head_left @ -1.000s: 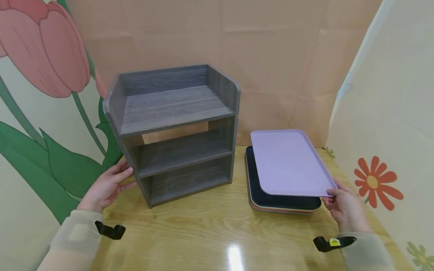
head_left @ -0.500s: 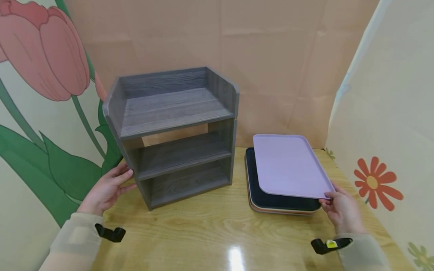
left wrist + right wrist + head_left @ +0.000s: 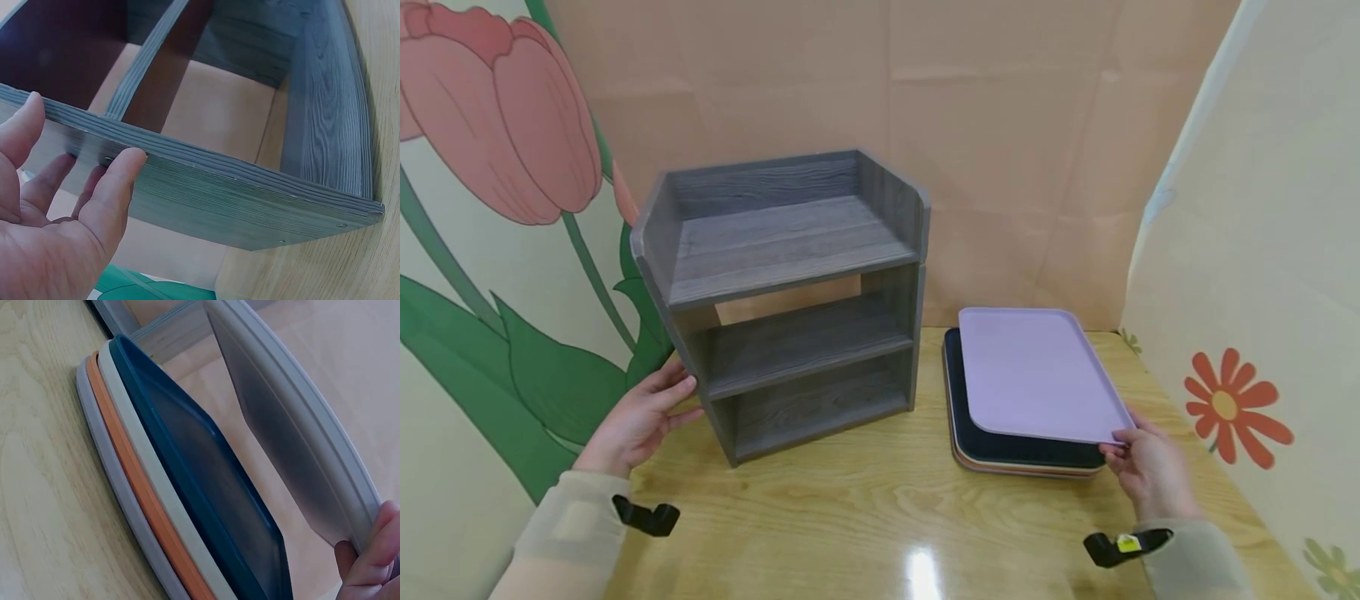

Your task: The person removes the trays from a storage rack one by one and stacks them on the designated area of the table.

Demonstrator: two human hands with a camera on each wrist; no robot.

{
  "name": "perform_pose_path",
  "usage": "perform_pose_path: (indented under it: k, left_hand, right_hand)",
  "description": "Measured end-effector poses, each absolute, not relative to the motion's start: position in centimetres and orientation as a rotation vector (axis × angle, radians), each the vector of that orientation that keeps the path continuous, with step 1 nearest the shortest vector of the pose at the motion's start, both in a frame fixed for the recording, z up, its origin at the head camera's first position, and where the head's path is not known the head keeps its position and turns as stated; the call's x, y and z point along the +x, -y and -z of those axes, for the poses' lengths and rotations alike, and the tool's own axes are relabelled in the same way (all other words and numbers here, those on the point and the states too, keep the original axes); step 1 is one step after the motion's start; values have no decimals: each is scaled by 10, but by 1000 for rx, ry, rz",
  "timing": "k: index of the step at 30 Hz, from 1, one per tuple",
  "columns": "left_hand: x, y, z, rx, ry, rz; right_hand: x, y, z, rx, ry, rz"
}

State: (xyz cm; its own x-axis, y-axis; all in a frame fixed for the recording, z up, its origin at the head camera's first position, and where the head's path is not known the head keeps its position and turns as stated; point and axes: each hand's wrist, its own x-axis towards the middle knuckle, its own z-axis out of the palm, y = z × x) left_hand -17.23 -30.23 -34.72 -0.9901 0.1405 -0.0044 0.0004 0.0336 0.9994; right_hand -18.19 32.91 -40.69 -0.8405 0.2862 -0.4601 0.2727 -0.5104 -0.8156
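A lilac tray (image 3: 1037, 375) is held up by its near right corner in my right hand (image 3: 1150, 467), thumb above and fingers beneath. In the right wrist view a gap shows between this tray (image 3: 294, 419) and the dark teal tray (image 3: 187, 450) under it. That teal tray tops a stack, over a white, an orange and a pale purple tray. My left hand (image 3: 636, 417) touches the left side panel of a grey wood-grain shelf unit (image 3: 797, 242). In the left wrist view the fingers (image 3: 112, 194) lie straight along the panel's outer face and edge.
The shelf unit has an open top tier and two lower tiers with nothing on them. It stands on a wooden table (image 3: 850, 517). A peach backdrop (image 3: 1015, 150) hangs behind, and flower-printed walls (image 3: 1262, 250) close in both sides.
The lilac tray has come lower and slightly nearer over the stack, with my right hand moving a little left and down. My left hand stays at the shelf unit.
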Motion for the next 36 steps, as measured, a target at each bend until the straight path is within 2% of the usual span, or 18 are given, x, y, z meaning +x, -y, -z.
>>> perform_pose_path:
  k: [19,29,36]
  left_hand:
    - [-170,302,347,163,-2166,-2117]
    - [-171,303,348,181,-2159,-2127]
    - [-171,303,349,186,-2154,-2137]
  right_hand:
    - [-193,-325,430,-889,1693,-2563]
    - [-192,-328,435,-781,1799,-2550]
    - [-190,-329,436,-833,1987,-2331]
